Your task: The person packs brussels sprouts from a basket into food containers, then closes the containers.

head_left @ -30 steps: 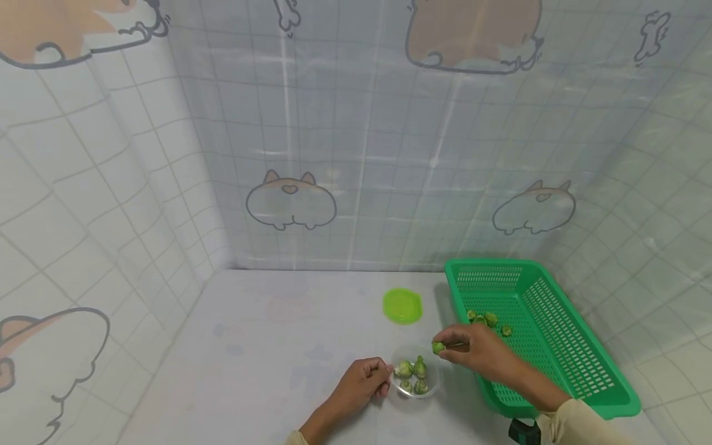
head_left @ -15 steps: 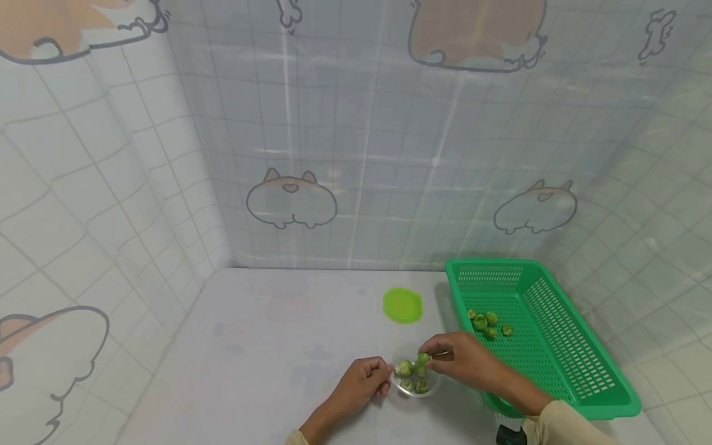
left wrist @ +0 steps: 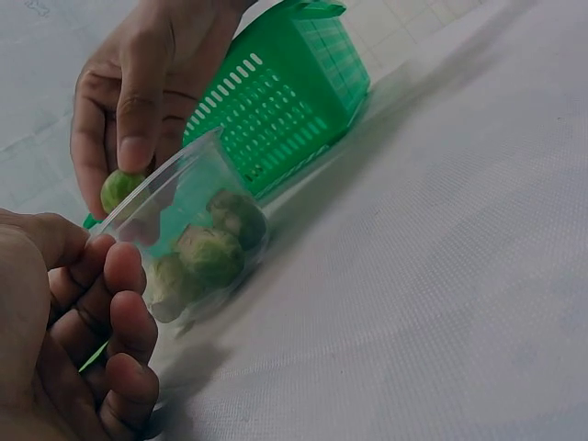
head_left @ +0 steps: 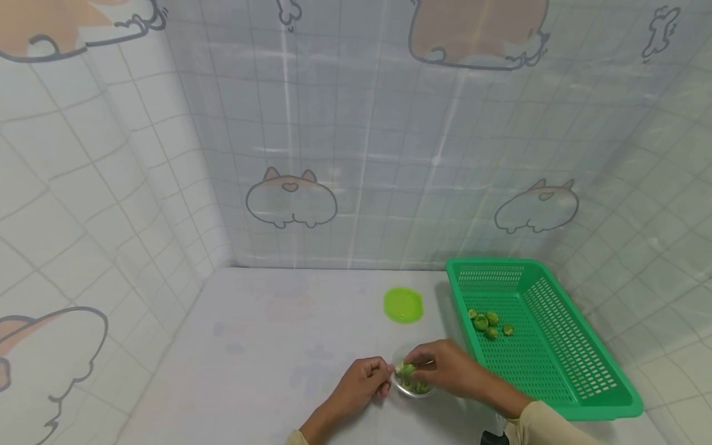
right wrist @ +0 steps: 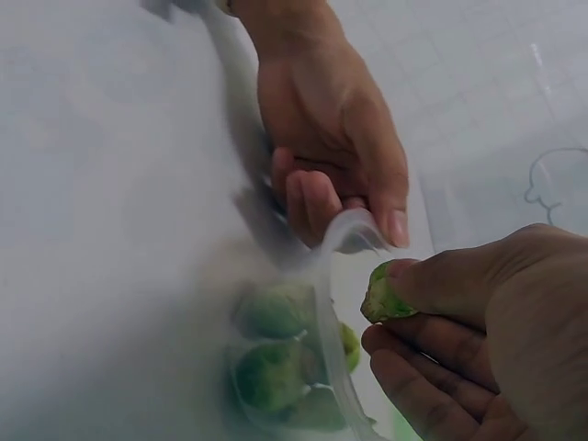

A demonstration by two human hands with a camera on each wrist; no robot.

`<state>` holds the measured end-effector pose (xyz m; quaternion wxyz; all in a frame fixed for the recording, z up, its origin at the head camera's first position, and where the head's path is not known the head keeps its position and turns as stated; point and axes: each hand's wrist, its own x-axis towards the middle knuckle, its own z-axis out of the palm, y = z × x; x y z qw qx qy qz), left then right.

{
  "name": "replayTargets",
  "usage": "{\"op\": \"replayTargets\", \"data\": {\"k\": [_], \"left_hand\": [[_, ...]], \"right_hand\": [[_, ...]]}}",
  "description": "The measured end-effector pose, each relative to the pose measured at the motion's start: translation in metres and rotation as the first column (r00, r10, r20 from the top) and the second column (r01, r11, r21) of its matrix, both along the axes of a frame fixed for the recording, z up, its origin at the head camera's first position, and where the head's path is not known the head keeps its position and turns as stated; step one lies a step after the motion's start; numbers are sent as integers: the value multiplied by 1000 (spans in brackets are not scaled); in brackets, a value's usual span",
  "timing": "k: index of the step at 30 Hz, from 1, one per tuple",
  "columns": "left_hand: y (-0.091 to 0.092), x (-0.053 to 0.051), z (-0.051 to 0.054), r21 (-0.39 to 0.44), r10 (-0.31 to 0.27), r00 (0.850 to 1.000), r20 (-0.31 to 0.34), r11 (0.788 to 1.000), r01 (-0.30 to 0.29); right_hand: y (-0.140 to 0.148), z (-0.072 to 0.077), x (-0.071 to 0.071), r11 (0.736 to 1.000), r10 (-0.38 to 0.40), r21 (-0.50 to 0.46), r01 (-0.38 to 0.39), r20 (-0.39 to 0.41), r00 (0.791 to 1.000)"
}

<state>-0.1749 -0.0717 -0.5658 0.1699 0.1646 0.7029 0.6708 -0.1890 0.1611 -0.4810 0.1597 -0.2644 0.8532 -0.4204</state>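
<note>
My left hand pinches the rim of a clear plastic container between thumb and curled fingers. Several Brussels sprouts lie inside, seen through its wall. Over the container's mouth, my right hand holds one Brussels sprout between thumb and fingers. In the left wrist view this held sprout shows just behind the rim, below the right thumb. From the head view the right fingers cover part of the container and some of its sprouts.
To the right stands a green perforated basket with several Brussels sprouts near its left wall. A lime-green lid lies on the white table behind the container. Patterned sheeting rises behind and at both sides.
My right hand has moved left from beside the basket to over the container, carrying the sprout. The left hand stays at the rim.
</note>
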Motion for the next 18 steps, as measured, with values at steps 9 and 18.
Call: {"op": "replayTargets", "data": {"k": [9, 18], "left_hand": [[-1, 0, 0, 2, -6, 1000, -12, 1000, 6], [-1, -1, -1, -6, -10, 1000, -17, 1000, 10]], "right_hand": [[-8, -7, 1, 999, -2, 40, 2, -3, 1000], [-11, -9, 2, 998, -6, 63, 9, -48, 999]]}}
